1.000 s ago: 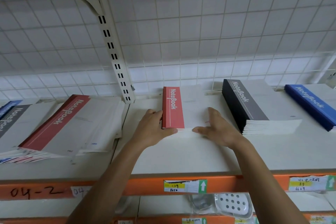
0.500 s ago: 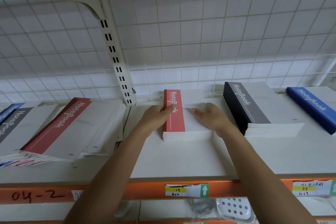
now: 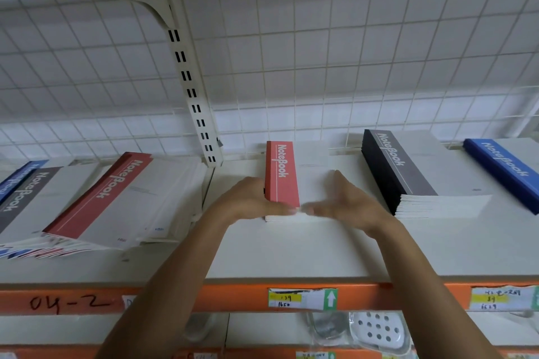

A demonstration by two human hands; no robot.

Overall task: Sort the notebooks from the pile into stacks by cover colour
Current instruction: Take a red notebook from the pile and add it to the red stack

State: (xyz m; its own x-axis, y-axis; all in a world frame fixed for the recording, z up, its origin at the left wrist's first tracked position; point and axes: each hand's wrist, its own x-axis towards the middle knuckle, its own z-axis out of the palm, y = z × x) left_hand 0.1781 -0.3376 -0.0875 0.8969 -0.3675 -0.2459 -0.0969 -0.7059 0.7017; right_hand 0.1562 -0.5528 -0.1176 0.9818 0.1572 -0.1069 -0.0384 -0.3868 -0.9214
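I see the left hand (image 3: 250, 202) and right hand (image 3: 347, 204) flanking the red stack (image 3: 281, 175). Fingers straight, held together; thumbs nearly touching

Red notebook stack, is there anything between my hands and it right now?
Nothing visible. The left hand touches the red notebook stack at its front left corner, and the right hand lies against its front edge on the white side. The black stack stands apart to the right.

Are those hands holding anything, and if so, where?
The left hand and right hand flank the red notebook stack, thumbs pressing its near edge; no closed grip.
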